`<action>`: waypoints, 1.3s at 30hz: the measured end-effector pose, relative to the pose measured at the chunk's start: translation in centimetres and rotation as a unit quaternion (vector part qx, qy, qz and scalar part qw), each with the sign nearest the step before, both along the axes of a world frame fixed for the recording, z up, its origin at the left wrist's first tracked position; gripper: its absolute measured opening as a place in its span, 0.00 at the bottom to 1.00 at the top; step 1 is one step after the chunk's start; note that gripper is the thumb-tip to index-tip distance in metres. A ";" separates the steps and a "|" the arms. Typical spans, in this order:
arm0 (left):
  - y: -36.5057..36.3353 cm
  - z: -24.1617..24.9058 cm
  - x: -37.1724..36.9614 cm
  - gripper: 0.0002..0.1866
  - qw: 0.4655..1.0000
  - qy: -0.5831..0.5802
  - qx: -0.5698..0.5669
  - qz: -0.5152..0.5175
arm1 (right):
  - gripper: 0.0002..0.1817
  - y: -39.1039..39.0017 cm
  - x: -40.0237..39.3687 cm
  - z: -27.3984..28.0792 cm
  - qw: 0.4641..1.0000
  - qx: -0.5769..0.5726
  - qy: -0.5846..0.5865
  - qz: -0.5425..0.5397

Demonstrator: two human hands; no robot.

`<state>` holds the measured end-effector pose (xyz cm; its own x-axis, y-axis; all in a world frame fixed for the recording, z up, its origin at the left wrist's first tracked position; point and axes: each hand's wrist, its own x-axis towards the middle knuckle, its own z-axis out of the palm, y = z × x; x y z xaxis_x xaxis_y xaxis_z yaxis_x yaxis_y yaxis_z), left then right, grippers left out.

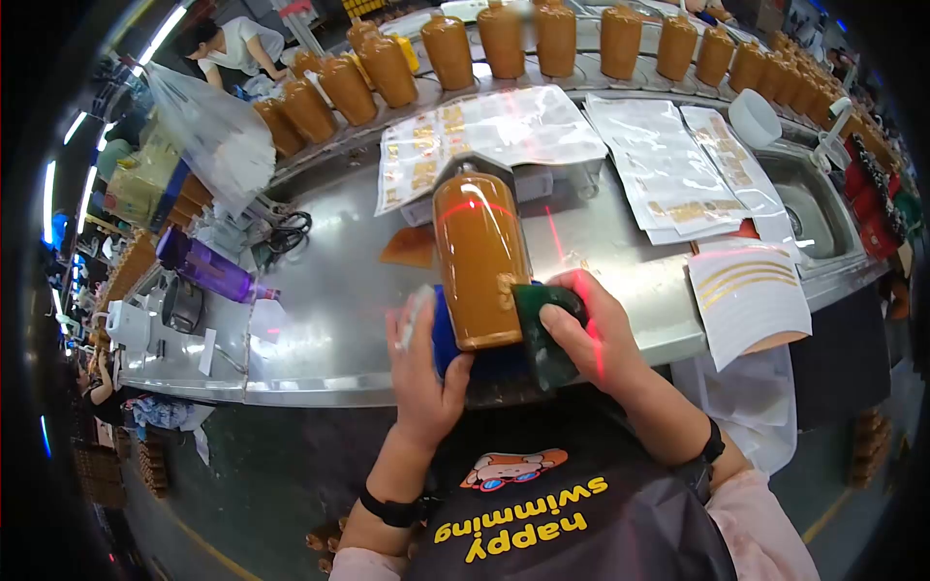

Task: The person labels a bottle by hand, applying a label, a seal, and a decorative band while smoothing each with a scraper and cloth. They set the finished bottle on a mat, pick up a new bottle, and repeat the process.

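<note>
A glossy brown bottle (pixel 478 257) lies in a holder on the metal bench, its neck pointing away from me and its base toward me. A red laser line crosses its upper part. A small gold decal-like patch (pixel 506 290) shows on its lower right side. My right hand (pixel 591 329) grips a dark green flat pad (pixel 544 334) against that side. Beside the base is my left hand (pixel 423 373), fingers stretched upward and thumb near the bottle's lower edge. White material wraps one of its fingertips. Blue material (pixel 444 329) shows between this hand and the bottle.
Printed decal sheets (pixel 664 165) lie behind and to the right, with a striped sheet (pixel 746 295) at the front edge. Brown bottles (pixel 502 44) line a conveyor at the back. A sink (pixel 814 208) is at right, a purple bottle (pixel 208 266) at left. Another person (pixel 242 48) works far left.
</note>
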<state>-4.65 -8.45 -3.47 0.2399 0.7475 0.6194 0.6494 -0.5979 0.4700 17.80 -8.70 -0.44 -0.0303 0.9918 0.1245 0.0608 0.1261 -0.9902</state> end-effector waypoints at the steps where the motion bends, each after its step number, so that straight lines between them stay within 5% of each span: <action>1: -0.3 0.2 -0.1 0.29 0.999 0.034 0.033 -0.021 | 0.15 -0.1 0.1 -0.1 1.000 -0.002 0.009 -0.004; 4: -0.5 1.6 0.3 0.19 0.984 0.108 0.117 -0.078 | 0.14 -0.2 0.9 -1.2 0.996 -0.033 0.072 -0.027; 9: 1.5 3.7 2.8 0.18 0.954 0.172 0.168 -0.179 | 0.15 -0.1 3.3 -2.2 0.997 -0.011 0.039 -0.072; 13: 1.4 3.6 1.2 0.19 0.992 -0.060 0.000 -0.115 | 0.18 -0.7 5.8 -3.2 0.987 0.065 -0.111 -0.095; 15: 0.9 1.5 -0.4 0.17 0.993 -0.114 -0.025 0.016 | 0.18 -0.9 6.6 -4.0 0.983 0.084 -0.123 -0.109; 18: -0.5 -0.6 -2.6 0.16 0.971 -0.198 -0.121 0.054 | 0.19 -1.5 7.2 -4.5 0.987 0.048 -0.118 -0.100; 21: -1.2 -1.1 -4.4 0.15 0.986 -0.070 -0.131 0.080 | 0.20 -1.7 7.3 -3.8 0.990 -0.008 -0.122 -0.064; 26: -0.4 -1.4 -3.0 0.11 0.996 0.007 -0.056 0.072 | 0.21 -1.1 7.2 -4.6 0.985 0.066 -0.145 -0.070; 35: 0.0 -1.7 -2.8 0.11 0.995 0.078 -0.005 0.058 | 0.20 -1.2 7.9 -3.8 0.989 -0.077 -0.130 0.010; 39: -0.2 -1.5 -2.8 0.10 0.994 0.084 -0.029 0.059 | 0.19 -1.2 7.6 -4.0 0.992 -0.038 -0.124 0.003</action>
